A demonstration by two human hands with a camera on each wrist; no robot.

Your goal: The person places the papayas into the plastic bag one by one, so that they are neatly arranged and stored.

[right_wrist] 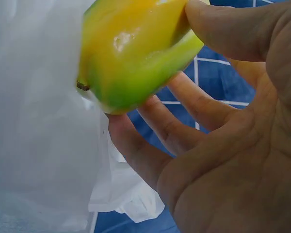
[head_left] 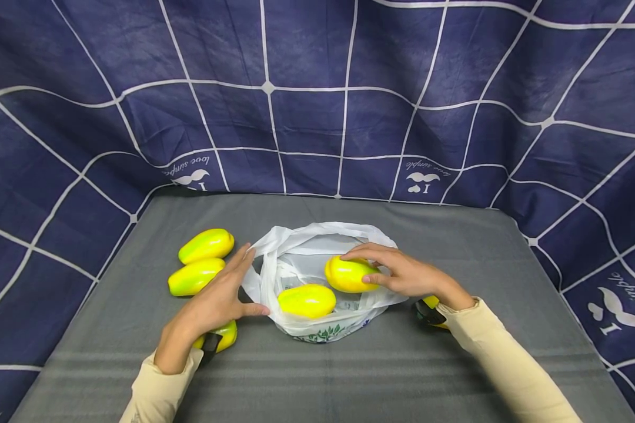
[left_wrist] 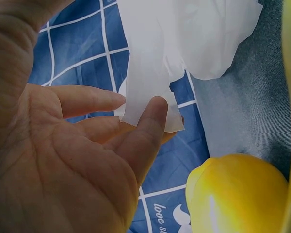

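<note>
A white plastic bag point(head_left: 275, 247) lies on the table with its mouth spread. My left hand point(head_left: 214, 299) is at its left rim; in the left wrist view a strip of the plastic bag point(left_wrist: 150, 73) is held between the fingers. My right hand point(head_left: 407, 270) grips a yellow-green papaya point(head_left: 349, 275) by its sides, over the right part of the bag's mouth. The right wrist view shows this papaya point(right_wrist: 131, 58) with its small brown stem against the white plastic. Another papaya point(head_left: 307, 301) lies within the bag at the front.
Left of the bag lie an upper papaya point(head_left: 206, 245) and a lower papaya point(head_left: 194, 277). One more papaya point(head_left: 227, 336) is partly hidden under the left wrist. Something yellow point(head_left: 431, 301) shows beside the right wrist. A blue checked cloth point(head_left: 307, 117) hangs behind the grey table point(head_left: 349, 376).
</note>
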